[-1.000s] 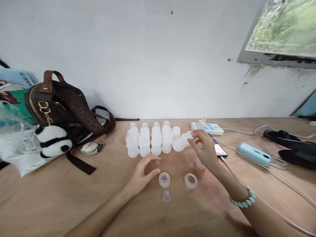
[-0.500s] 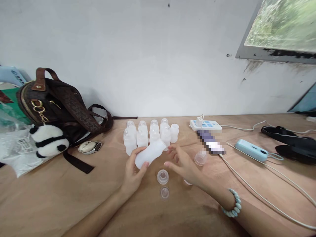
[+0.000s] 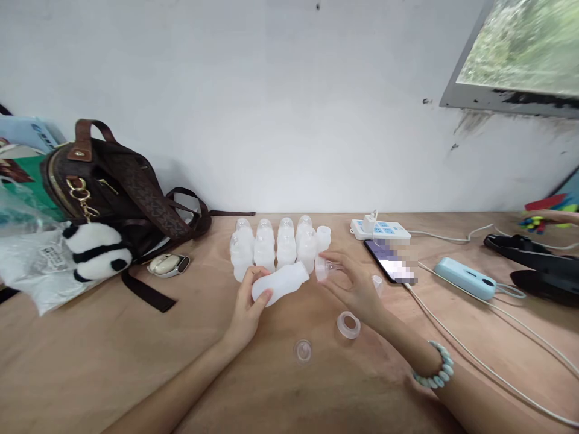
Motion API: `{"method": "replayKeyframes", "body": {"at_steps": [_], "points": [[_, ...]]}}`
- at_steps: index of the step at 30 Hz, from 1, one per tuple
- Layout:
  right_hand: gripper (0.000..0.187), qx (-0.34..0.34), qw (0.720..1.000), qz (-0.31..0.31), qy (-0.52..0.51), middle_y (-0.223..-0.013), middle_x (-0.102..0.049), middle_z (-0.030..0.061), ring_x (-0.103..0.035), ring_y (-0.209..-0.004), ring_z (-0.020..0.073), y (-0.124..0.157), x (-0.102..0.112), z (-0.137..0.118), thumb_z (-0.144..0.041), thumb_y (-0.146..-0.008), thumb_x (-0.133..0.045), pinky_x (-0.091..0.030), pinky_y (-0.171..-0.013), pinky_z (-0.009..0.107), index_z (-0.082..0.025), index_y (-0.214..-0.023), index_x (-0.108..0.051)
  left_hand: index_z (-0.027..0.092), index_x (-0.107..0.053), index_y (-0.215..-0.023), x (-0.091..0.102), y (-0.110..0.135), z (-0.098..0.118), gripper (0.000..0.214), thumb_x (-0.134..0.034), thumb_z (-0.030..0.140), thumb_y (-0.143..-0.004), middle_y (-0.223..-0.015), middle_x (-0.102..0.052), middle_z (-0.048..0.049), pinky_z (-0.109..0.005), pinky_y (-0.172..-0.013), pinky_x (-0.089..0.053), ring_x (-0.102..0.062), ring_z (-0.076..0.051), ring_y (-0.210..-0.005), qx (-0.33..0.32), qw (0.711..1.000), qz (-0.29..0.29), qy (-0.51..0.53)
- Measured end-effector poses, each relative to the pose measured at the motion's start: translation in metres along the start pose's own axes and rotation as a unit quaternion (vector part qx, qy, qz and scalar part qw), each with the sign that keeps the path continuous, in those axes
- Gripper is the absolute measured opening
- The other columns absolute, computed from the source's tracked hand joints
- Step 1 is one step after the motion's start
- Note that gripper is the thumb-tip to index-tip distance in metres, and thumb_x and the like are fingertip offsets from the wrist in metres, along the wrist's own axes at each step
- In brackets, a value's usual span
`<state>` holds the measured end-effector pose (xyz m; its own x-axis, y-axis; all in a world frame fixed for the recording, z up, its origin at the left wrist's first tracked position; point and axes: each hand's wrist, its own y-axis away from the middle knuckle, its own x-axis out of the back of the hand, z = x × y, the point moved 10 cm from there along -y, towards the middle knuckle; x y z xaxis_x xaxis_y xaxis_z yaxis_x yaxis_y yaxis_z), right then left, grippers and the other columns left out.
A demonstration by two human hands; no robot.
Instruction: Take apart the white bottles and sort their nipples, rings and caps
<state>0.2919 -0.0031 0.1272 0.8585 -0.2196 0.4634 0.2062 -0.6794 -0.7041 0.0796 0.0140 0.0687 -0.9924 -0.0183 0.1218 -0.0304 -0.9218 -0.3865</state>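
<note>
My left hand (image 3: 248, 304) is wrapped around a white baby bottle (image 3: 279, 283), held tilted with its open neck pointing right. In my right hand (image 3: 357, 292), the fingers grip a clear bottle nipple with its collar (image 3: 322, 269), a short gap from the bottle's mouth. Below that hand a loose collar ring (image 3: 348, 325) lies on the table. Nearer me sits a clear nipple (image 3: 303, 351). A clear cap (image 3: 377, 283) is partly hidden behind my right hand. Several capped baby bottles (image 3: 242, 259) stand in rows behind, with one uncapped bottle (image 3: 322, 237) at their right end.
To the left are a brown backpack (image 3: 131, 187) with a panda plush (image 3: 97, 253) and a computer mouse (image 3: 168, 265). On the right lie a power strip (image 3: 389, 230), a phone (image 3: 384, 259), a light-blue device (image 3: 465, 278) and cables. Another person's hand (image 3: 554, 216) shows at the far right.
My right hand has picked up the nipple with its collar from the table and raised it toward the bottle mouth. The view has shifted slightly; another person's hand has appeared at right.
</note>
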Motion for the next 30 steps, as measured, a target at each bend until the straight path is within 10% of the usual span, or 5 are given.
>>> {"method": "replayKeyframes", "body": {"at_steps": [14, 19, 23, 27, 30], "points": [[0.037, 0.151, 0.985, -0.081, 0.001, -0.12, -0.067, 0.0113, -0.065, -0.11, 0.0233, 0.011, -0.015, -0.05, -0.022, -0.095, -0.058, -0.057, -0.091, 0.039, -0.023, -0.132, -0.057, 0.016, -0.055, -0.085, -0.036, 0.008, -0.025, 0.035, -0.051, 0.051, -0.081, -0.069, -0.059, -0.0033, -0.019, -0.038, -0.026, -0.053, -0.014, -0.052, 0.186, 0.954, -0.131, 0.195], [0.03, -0.155, 0.98, -0.109, -0.064, -0.079, -0.07, 0.0053, -0.064, -0.073, 0.0198, 0.013, -0.03, 0.016, -0.048, -0.09, -0.06, -0.053, -0.065, 0.031, -0.019, -0.086, -0.068, 0.021, -0.058, -0.096, -0.014, 0.004, 0.018, 0.024, -0.066, 0.031, -0.076, -0.09, -0.063, -0.0031, -0.027, -0.066, -0.049, -0.061, -0.019, -0.078, -0.058, 0.992, -0.108, -0.003], [0.062, -0.269, 0.942, -0.165, -0.116, -0.051, -0.054, 0.0007, -0.051, -0.048, 0.0133, 0.027, -0.047, 0.043, -0.062, -0.096, -0.036, -0.042, -0.048, 0.025, -0.017, -0.062, -0.061, 0.024, -0.059, -0.105, -0.027, 0.021, 0.051, 0.03, -0.067, 0.019, -0.077, -0.109, -0.065, -0.008, -0.035, -0.083, -0.049, -0.063, -0.024, -0.097, -0.25, 0.941, -0.16, -0.164], [0.067, -0.247, 0.933, -0.191, -0.182, -0.109, -0.068, 0.0112, -0.068, -0.08, 0.0188, 0.024, -0.041, 0.038, -0.069, -0.096, -0.026, -0.055, -0.065, 0.031, -0.02, -0.135, -0.051, 0.02, -0.058, -0.101, -0.014, 0.004, 0.023, 0.023, -0.061, 0.03, -0.081, -0.094, -0.065, -0.0057, -0.03, -0.069, -0.05, -0.062, -0.02, -0.079, -0.061, 0.994, -0.078, -0.053], [0.084, -0.165, 0.946, -0.191, -0.202, -0.15, -0.039, 0.0138, -0.059, -0.117, 0.0236, 0.013, -0.03, 0.019, -0.064, -0.087, -0.057, -0.053, -0.094, 0.042, -0.032, -0.153, -0.016, 0.016, -0.058, -0.097, -0.016, 0.004, -0.011, 0.031, -0.056, 0.044, -0.083, -0.08, -0.062, -0.0031, -0.024, -0.05, -0.041, -0.052, -0.013, -0.055, 0.132, 0.982, -0.043, 0.126]]}}
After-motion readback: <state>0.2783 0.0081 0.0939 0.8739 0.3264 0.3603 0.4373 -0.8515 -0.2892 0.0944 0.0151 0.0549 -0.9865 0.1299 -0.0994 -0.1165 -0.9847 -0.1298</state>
